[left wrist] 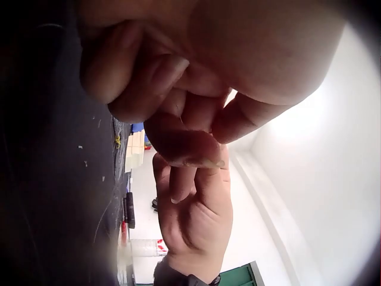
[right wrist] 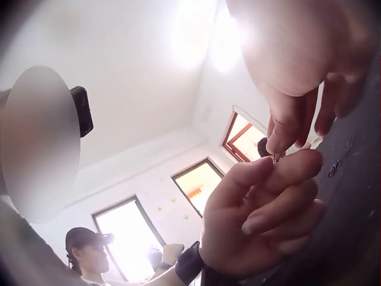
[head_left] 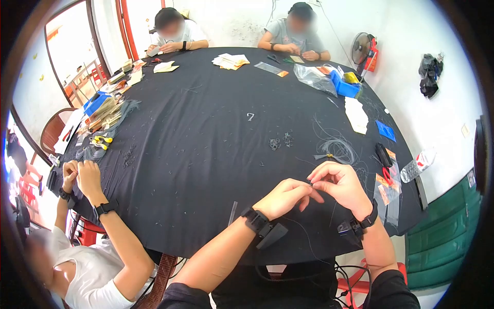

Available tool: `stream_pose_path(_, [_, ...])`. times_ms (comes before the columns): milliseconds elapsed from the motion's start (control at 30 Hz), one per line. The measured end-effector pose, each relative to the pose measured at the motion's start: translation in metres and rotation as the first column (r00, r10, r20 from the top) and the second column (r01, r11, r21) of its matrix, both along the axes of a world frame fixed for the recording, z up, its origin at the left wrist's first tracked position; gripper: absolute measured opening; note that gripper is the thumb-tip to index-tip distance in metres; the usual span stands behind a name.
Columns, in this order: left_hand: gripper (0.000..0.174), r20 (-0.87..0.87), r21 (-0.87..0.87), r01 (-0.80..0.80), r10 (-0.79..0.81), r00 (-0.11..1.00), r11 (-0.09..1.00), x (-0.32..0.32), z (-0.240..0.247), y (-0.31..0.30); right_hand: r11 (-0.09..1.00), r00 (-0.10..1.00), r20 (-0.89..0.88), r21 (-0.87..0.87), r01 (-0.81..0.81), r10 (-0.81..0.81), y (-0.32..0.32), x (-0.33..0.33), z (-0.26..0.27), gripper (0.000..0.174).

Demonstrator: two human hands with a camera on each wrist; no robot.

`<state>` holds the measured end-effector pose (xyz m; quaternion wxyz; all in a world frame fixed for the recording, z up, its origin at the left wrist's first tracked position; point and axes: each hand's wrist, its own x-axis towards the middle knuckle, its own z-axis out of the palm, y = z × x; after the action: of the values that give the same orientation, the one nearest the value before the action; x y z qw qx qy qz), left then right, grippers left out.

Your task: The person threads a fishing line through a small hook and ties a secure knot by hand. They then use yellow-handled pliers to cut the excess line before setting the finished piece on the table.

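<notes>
"Black cloth [head_left: 180,129] over the desk [head_left: 206,206], and both hands above its near right part. How does the left arm lie?"

"It slants up and rightward from the bottom of the head view, with the back of the left grip [head_left: 285,198] mostly up and its fingers pointing across at the other hand."

"And the right arm?"

"It rises from the lower right and leans left, the wrist bent so that the right grip [head_left: 334,183] turns inward. Its thumb and forefinger curve to a pinch, other fingers bent beside them."

"So how far open are they?"

"Barely, at the tips — both are closed on one tiny piece [right wrist: 275,157], thumb against forefinger, the two sets of fingertips meeting there. The left one's remaining fingers are loosely bent. What the piece is, I can't tell; it's too small and mostly hidden."

"Where does that put it?"

"Right between the hands, on the near side of the coil of clear line [head_left: 339,149]. Two dark clumps [head_left: 281,140] lie farther off, up and left of the fingers, and the red-handled tool [head_left: 387,175] is over to the right — near the plastic bottle [head_left: 418,166]"
</notes>
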<state>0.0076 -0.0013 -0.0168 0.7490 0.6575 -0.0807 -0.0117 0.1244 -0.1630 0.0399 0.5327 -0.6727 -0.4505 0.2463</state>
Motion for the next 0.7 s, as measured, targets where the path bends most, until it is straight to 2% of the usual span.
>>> stream_pose_path(200, [0.041,-0.018,-0.001,0.030,-0.030,0.999,1.000,-0.001,-0.001,0.000,0.998,0.999,0.016,0.060,-0.030,0.029,-0.002,-0.003,-0.001,0.007])
stream_pose_path(300, [0.040,-0.012,0.005,0.019,-0.019,1.000,1.000,0.000,0.000,0.000,0.997,0.995,0.096,0.079,-0.026,0.018,-0.004,-0.003,0.000,0.007])
stream_pose_path(400, [0.033,-0.013,0.030,-0.060,0.061,0.998,0.998,0.000,0.000,0.000,0.997,0.998,0.056,0.068,0.027,-0.031,-0.006,-0.004,-0.001,0.006])
stream_pose_path(500, [0.023,-0.041,0.035,-0.212,0.213,0.976,0.977,-0.002,0.005,-0.004,0.993,0.998,-0.012,0.095,0.065,-0.064,-0.006,-0.007,-0.004,0.006])
stream_pose_path(600, [0.019,-0.034,0.020,-0.261,0.262,0.965,0.965,-0.002,0.004,-0.003,0.988,0.993,0.075,0.130,0.083,-0.093,-0.008,-0.004,-0.013,0.006])
stream_pose_path(700, [0.018,0.004,0.047,-0.264,0.264,0.965,0.964,-0.001,0.002,-0.002,0.980,0.990,0.077,0.168,0.103,-0.118,-0.009,-0.007,-0.016,0.006])
